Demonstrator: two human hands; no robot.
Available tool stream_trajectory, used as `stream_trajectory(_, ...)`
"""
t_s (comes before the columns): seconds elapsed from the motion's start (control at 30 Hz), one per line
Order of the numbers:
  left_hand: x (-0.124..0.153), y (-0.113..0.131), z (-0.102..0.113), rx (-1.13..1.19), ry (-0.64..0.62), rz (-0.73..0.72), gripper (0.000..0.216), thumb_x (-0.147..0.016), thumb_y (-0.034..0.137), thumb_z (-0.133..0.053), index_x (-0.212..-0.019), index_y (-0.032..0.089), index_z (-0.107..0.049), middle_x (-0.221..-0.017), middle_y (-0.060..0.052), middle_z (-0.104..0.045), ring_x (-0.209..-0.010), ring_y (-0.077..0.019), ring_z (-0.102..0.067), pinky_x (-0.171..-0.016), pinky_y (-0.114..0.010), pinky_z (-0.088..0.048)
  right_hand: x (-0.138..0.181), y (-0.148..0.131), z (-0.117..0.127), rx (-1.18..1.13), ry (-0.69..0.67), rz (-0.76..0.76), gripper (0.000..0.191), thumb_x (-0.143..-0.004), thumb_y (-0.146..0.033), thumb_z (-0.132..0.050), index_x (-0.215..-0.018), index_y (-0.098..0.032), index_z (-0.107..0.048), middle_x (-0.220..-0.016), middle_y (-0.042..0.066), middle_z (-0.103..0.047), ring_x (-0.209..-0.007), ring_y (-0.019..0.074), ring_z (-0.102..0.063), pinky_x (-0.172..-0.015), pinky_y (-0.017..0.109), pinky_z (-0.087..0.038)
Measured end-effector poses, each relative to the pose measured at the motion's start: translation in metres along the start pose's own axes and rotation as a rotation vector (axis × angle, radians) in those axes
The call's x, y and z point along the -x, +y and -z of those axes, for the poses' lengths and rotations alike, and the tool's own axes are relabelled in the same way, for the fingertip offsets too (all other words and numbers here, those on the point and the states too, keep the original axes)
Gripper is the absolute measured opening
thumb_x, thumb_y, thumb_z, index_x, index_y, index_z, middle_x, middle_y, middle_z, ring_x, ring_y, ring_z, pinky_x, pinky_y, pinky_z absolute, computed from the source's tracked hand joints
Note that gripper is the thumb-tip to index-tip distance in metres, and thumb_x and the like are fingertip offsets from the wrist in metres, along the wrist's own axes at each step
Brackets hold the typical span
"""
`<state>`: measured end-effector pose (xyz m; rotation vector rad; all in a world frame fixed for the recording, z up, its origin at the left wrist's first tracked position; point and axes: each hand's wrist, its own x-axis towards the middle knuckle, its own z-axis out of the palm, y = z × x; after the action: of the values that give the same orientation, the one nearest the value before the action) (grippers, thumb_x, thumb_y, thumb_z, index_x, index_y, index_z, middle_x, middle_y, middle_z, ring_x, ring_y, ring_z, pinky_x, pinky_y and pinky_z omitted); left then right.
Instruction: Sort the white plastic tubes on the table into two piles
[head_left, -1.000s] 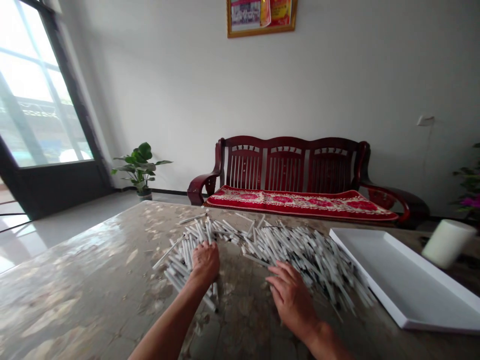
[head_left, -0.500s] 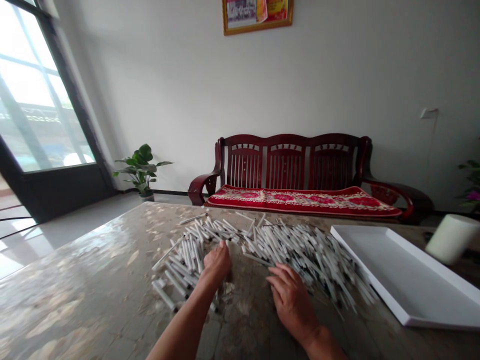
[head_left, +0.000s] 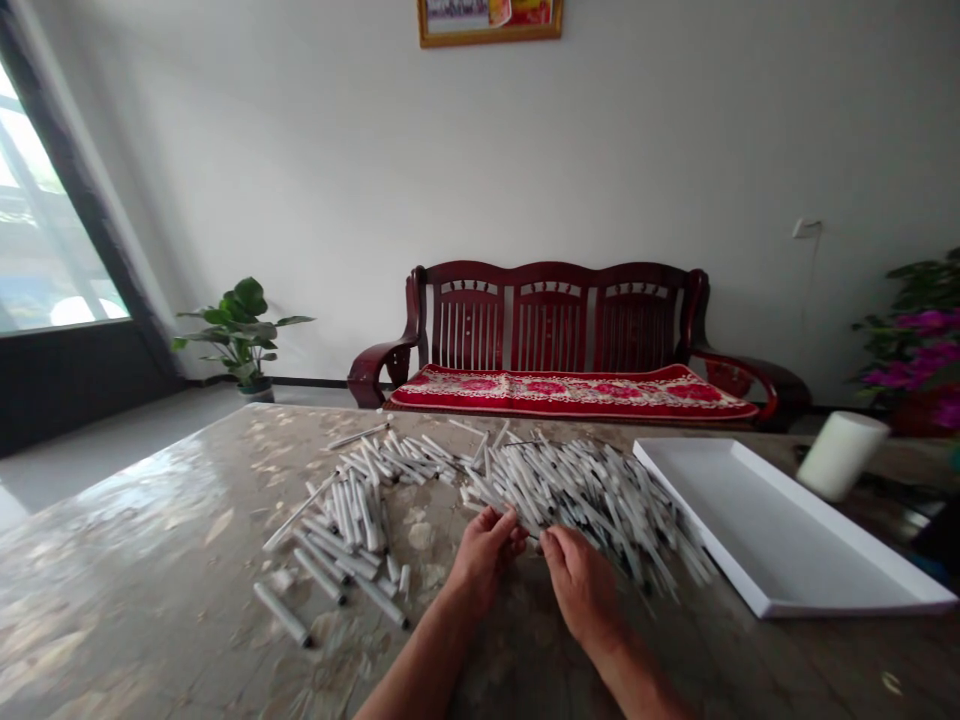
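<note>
Because the white tubes [head_left: 585, 495] lie loose in a heap on the worktop [head_left: 127, 530], a light touch serves us best: our left hand [head_left: 486, 560] and right hand [head_left: 581, 585] curl against the heap's near edge, and we cannot tell whether they pinch any.

Your tubes [head_left: 577, 495] are smooth and white, plastic or paper, hard to tell which. The table [head_left: 127, 500] beneath them is glossy, polished mottled stone. On the right, the tray [head_left: 757, 510] looks smooth and matt white. At the far side, the sofa [head_left: 551, 320] is glossy dark wood, its cushion [head_left: 570, 392] woven cloth.
</note>
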<state>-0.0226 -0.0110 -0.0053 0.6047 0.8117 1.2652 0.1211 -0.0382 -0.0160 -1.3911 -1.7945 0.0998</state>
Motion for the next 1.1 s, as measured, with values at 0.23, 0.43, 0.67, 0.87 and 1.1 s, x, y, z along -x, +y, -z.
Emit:
stream_trajectory(0.23,-0.002,-0.007,0.0,-0.04,0.083,-0.055,0.047,-0.051,0.044,-0.091,-0.069,0.015,-0.059,-0.063,-0.001,-0.067,-0.06,-0.0122,-0.065,-0.057,-0.021,-0.053,-0.01,0.016,0.002,-0.049,0.035,0.143,0.034,-0.098,-0.03,-0.043,-0.083,-0.02,-0.072,-0.079,0.006,-0.071,-0.077,0.018,-0.067,-0.072,0.025,-0.048)
stream_trajectory(0.43,-0.003,-0.007,-0.004,-0.006,0.114,-0.027,0.042,-0.057,0.037,-0.09,-0.066,0.016,-0.056,-0.06,0.0,-0.067,-0.059,-0.0113,-0.065,-0.058,-0.021,-0.055,-0.013,0.017,0.007,-0.078,0.024,0.127,0.025,-0.094,-0.026,-0.05,-0.099,-0.02,-0.073,-0.093,0.008,-0.075,-0.087,0.0194,-0.07,-0.079,0.027,-0.052)
stream_trajectory(0.67,-0.002,-0.01,-0.004,0.003,0.099,-0.036,0.045,-0.049,0.039,-0.093,-0.066,0.014,-0.059,-0.059,-0.001,-0.067,-0.059,-0.0116,-0.065,-0.057,-0.02,-0.055,-0.013,0.014,0.009,-0.084,-0.064,-0.045,0.036,-0.099,-0.033,-0.042,-0.082,-0.019,-0.071,-0.077,0.006,-0.074,-0.073,0.0184,-0.069,-0.066,0.024,-0.049)
stream_trajectory(0.87,0.001,-0.009,-0.006,0.042,0.093,-0.049,0.051,-0.041,0.043,-0.095,-0.066,0.014,-0.061,-0.06,0.001,-0.067,-0.059,-0.0116,-0.066,-0.058,-0.021,-0.055,-0.013,0.016,0.006,-0.188,0.061,0.03,0.025,-0.092,-0.031,-0.051,-0.095,-0.02,-0.073,-0.091,0.008,-0.076,-0.086,0.0199,-0.071,-0.078,0.026,-0.051)
stream_trajectory(1.1,-0.001,-0.007,-0.004,0.039,0.086,-0.071,0.052,-0.04,0.044,-0.095,-0.069,0.014,-0.064,-0.062,0.0,-0.068,-0.059,-0.0114,-0.065,-0.058,-0.021,-0.055,-0.012,0.014,0.007,-0.117,-0.02,-0.058,0.038,-0.097,-0.036,-0.043,-0.074,-0.021,-0.069,-0.067,0.005,-0.071,-0.063,0.0188,-0.067,-0.059,0.025,-0.048)
